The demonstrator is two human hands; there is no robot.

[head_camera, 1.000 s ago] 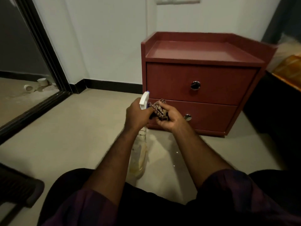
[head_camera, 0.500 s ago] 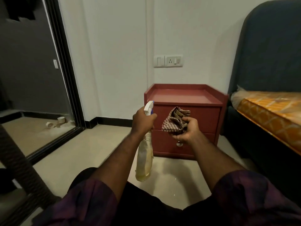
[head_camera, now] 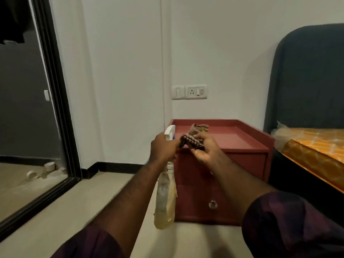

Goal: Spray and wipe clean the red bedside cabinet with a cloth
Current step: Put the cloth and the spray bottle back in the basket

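1. Our left grip is clamped round the neck of the clear plastic spray bottle with white trigger head. Our right grip pinches the bunched brown checked cloth, just beside the nozzle.
2. Both hang before the front left corner of the red two-drawer bedside cabinet on the pale floor.
3. Squeezing now would likely wet only the cloth, not the cabinet.
4. Aimed high, mist could reach the white wall socket.
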